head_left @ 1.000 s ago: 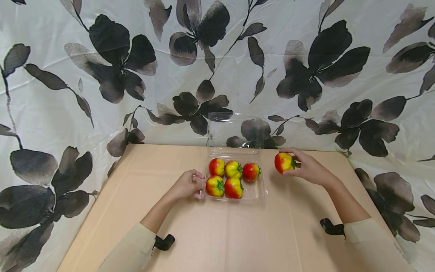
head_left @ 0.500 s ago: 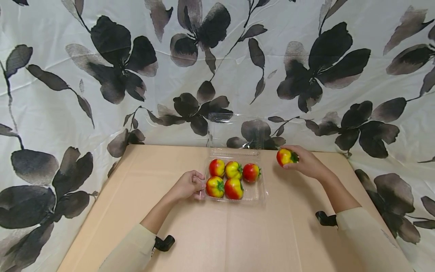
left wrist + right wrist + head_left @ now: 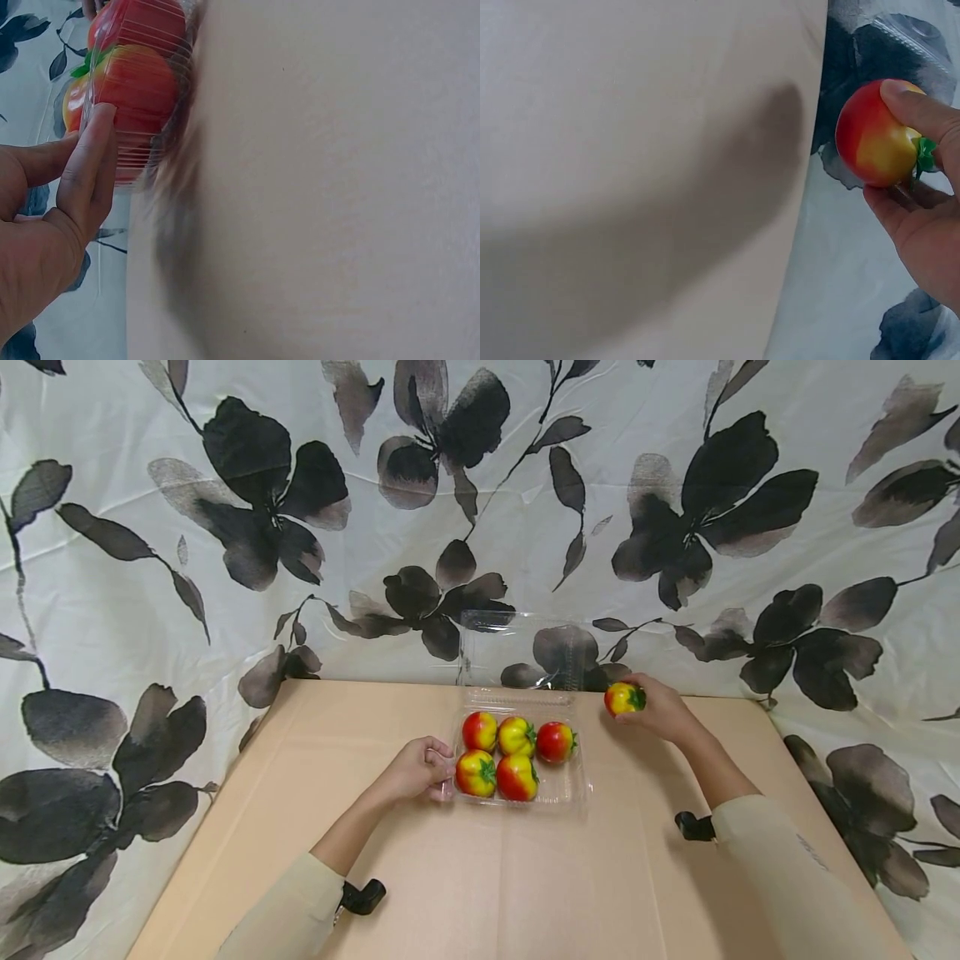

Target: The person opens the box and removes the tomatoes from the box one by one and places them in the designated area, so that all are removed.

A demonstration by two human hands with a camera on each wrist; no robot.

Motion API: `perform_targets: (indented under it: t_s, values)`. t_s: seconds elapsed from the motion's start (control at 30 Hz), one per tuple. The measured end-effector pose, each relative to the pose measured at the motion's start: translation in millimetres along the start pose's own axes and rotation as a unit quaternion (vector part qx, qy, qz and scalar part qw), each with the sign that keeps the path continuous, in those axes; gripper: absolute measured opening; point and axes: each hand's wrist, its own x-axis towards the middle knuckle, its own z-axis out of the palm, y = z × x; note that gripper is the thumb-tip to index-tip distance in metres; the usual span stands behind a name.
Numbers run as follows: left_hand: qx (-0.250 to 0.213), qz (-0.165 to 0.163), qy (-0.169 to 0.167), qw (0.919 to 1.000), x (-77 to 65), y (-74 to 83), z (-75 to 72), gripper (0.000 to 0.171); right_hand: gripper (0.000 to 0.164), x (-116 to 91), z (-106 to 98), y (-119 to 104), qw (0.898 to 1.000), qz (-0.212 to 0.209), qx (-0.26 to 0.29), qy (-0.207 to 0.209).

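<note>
Step in hand, as judged: moving a glossy red-and-yellow round fruit with a green leafy cap (image 3: 621, 699) at the clear plastic hinged tray (image 3: 558, 787). Right hand (image 3: 660, 708) has it pinched, thumb on top and fingers below, lifted clear of the light tan board (image 3: 577, 885), shadow apart. Whether it's going in or coming out can't be told from this instant. Left hand (image 3: 412, 768) pinches the tray's wall on its own side, likely steadying it. Hands well apart, tray between them.

If the fruit is meant for the tray, next move would call for bringing it leftward and toward the wearer, then down into the bare spot in the near row, on the right hand's side; left hand best holding the wall so the light plastic doesn't slide. Clear raised lid (image 3: 517, 670) is beyond both hands, out of the way.

Held fruit's look: red on the side away from the palm, yellow toward the cap, cap turned to the palm. Smooth, shiny, seems firm, maybe artificial. In the tray, five similar fruits: three in the far row, the middle yellow lobed one (image 3: 516, 737) mostly yellow; two in the near row, toward the left hand, each red and yellow with a green cap.
</note>
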Motion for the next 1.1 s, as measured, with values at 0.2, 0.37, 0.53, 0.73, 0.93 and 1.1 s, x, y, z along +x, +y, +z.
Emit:
perform_targets:
  t_s: [0.2, 0.37, 0.53, 0.73, 0.93, 1.1]
  values:
    - [-0.001, 0.004, -0.003, 1.0, -1.1, 0.3, 0.5, 0.029, 0.072, 12, 9, 4, 1.0, -0.008, -0.023, 0.0]
    - [0.0, 0.006, -0.004, 1.0, -1.6, 0.8, 0.7, 0.029, 0.073, 17, 14, 3, 0.999, 0.017, -0.032, -0.004]
    - [-0.001, 0.003, -0.003, 1.0, -0.5, 1.1, 0.6, 0.029, 0.073, 23, 18, 7, 1.0, 0.011, -0.023, -0.007]
    - [-0.004, 0.001, 0.0, 1.0, -0.2, 1.1, 0.4, 0.029, 0.075, 28, 26, 10, 1.0, 0.023, 0.002, -0.004]
    - [-0.004, -0.002, 0.001, 1.0, -1.2, 1.0, 0.8, 0.029, 0.076, 30, 33, 11, 0.999, 0.041, 0.006, 0.011]
    - [-0.004, 0.0, -0.001, 1.0, -1.4, 0.1, 0.5, 0.029, 0.079, 32, 37, 15, 0.998, 0.063, 0.012, 0.014]
